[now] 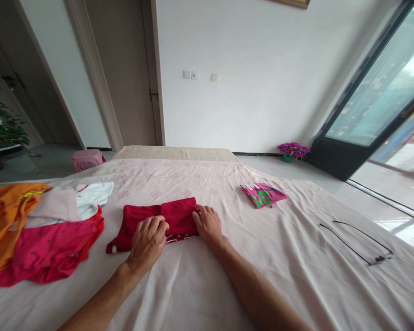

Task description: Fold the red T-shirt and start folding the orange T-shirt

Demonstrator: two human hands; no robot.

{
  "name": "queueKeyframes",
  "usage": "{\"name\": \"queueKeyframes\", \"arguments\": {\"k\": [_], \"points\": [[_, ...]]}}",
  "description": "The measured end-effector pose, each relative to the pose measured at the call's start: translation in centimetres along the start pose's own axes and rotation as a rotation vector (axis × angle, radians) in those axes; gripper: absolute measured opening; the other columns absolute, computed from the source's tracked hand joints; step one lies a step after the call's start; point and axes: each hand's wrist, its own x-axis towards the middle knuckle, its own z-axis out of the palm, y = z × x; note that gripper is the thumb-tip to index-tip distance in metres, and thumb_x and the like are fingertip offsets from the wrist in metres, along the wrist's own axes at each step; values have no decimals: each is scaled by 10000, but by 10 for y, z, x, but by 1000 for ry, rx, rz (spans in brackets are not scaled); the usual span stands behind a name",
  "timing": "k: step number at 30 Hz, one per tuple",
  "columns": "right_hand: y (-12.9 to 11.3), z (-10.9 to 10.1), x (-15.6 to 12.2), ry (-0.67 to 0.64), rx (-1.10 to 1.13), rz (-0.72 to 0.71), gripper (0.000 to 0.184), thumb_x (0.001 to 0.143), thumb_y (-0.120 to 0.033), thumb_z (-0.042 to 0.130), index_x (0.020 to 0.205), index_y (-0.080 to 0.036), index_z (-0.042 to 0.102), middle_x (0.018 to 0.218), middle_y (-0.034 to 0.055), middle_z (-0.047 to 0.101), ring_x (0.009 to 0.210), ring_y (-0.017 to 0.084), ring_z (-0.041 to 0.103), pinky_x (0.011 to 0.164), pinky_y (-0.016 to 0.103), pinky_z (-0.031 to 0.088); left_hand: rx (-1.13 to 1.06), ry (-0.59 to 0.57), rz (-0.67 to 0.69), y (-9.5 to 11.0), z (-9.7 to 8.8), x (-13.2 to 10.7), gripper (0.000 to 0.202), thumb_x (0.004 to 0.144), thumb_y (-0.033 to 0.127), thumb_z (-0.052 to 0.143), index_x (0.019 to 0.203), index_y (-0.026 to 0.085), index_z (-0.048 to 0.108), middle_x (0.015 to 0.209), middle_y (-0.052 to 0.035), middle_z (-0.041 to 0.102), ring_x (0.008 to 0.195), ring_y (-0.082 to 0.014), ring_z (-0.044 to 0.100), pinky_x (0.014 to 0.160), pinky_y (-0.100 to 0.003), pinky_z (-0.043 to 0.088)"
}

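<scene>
A dark red garment (172,216), partly folded, lies on the pale pink bedsheet (227,276) in front of me. My left hand (147,242) rests on its near edge with the fingers curled, gripping a fold of the cloth. My right hand (208,223) lies on the garment's right end, fingers stretched flat and pressing the cloth down.
A heap of loose clothes lies at the left: orange (7,216), magenta (48,250), white and pale pink (79,202). A folded pink and green garment (264,195) sits further right. A thin black cord (362,243) lies at the right. A pink stool (86,159) and potted flowers (292,151) stand on the floor.
</scene>
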Motion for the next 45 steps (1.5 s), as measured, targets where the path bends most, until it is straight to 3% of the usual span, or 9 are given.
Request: {"name": "queueKeyframes", "arguments": {"k": [6, 10, 14, 17, 20, 25, 33, 40, 45], "points": [[-2, 0, 0, -13, -78, 36, 437, 994, -488, 426, 1337, -257, 569, 1133, 88, 673, 1076, 263, 550, 929, 361, 372, -27, -44, 56, 7, -1, 0, 24, 862, 210, 596, 868, 208, 619, 963, -71, 652, 927, -246, 561, 829, -399, 397], [-3, -2, 1, -50, -72, 67, 489, 987, -517, 417, 1365, -238, 550, 1151, 105, 672, 1097, 275, 555, 926, 377, 381, -27, -1, 48, 3, 5, 2, 167, 948, 273, 509, 836, 203, 612, 909, -62, 647, 863, -226, 556, 801, -385, 391], [-3, -4, 4, -131, -13, 123, 525, 987, -537, 400, 1388, -226, 536, 1141, 102, 697, 1075, 265, 598, 923, 374, 397, -37, -7, 13, 2, 11, 4, 128, 926, 246, 536, 828, 203, 607, 907, -65, 645, 856, -228, 563, 791, -383, 404], [-4, -5, 3, -187, 31, 131, 549, 962, -559, 438, 1395, -235, 535, 1107, 97, 717, 1054, 266, 634, 911, 375, 421, -89, 2, -7, 3, 15, 4, 74, 900, 217, 559, 920, 207, 630, 990, -79, 663, 924, -241, 590, 843, -401, 435], [-4, -4, 1, -222, 96, 120, 621, 886, -534, 561, 1421, -223, 511, 1131, 111, 716, 1049, 283, 653, 907, 388, 450, -124, 68, -17, 1, 22, 2, 266, 885, 198, 565, 1144, 186, 622, 1192, -120, 661, 1132, -280, 583, 981, -447, 433], [-2, 1, 1, -163, 449, 130, 594, 764, -315, 646, 1346, -221, 580, 1253, 80, 678, 1118, 264, 633, 970, 378, 458, -130, 102, 20, -4, 41, -3, 459, 894, 188, 524, 1349, 133, 551, 1401, -150, 585, 1352, -305, 479, 1116, -478, 388], [-2, 8, 5, -110, 1297, 323, 522, 610, -220, 691, 1132, -200, 682, 837, -14, 729, 686, 167, 634, 657, 274, 506, -158, -16, -20, 9, 54, -1, 457, 914, 208, 474, 1355, 129, 564, 1389, -142, 607, 1313, -284, 539, 1085, -458, 456], [-4, -30, 15, -59, 1467, 390, 508, 578, -231, 751, 1083, -195, 705, 759, -16, 707, 607, 143, 606, 617, 267, 502, -294, -107, -24, 51, 40, 14, 508, 896, 176, 482, 1397, 101, 509, 1422, -172, 571, 1345, -309, 505, 1113, -511, 422], [-12, -53, 17, -58, 1362, 319, 495, 592, -218, 711, 1087, -201, 695, 776, -20, 691, 632, 142, 608, 623, 269, 511, -704, -196, -63, 66, 31, 28, 554, 845, 147, 504, 1399, 127, 519, 1447, -177, 544, 1348, -318, 503, 1129, -542, 389]]}}
